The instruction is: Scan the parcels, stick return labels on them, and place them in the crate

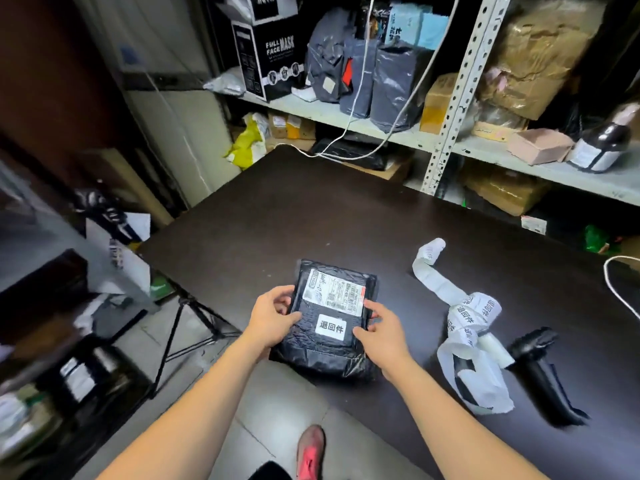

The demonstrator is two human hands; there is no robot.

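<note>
While we are holding the black parcel [325, 351] at the near edge of the worktop [346, 216], our left hand [273, 317] and right hand [381, 332] are gripping its sides, thumbs on top. A return label [331, 328] is sitting on its face. Right of it, a label strip [460, 313] and a scanner [535, 348] are lying. Beyond, a shelf [311, 110] is carrying packages.

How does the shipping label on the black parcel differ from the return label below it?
The shipping label is larger than the return label. The shipping label carries dense small print and barcodes; the return label shows three bold characters. Both are white, stuck on the black parcel.
</note>
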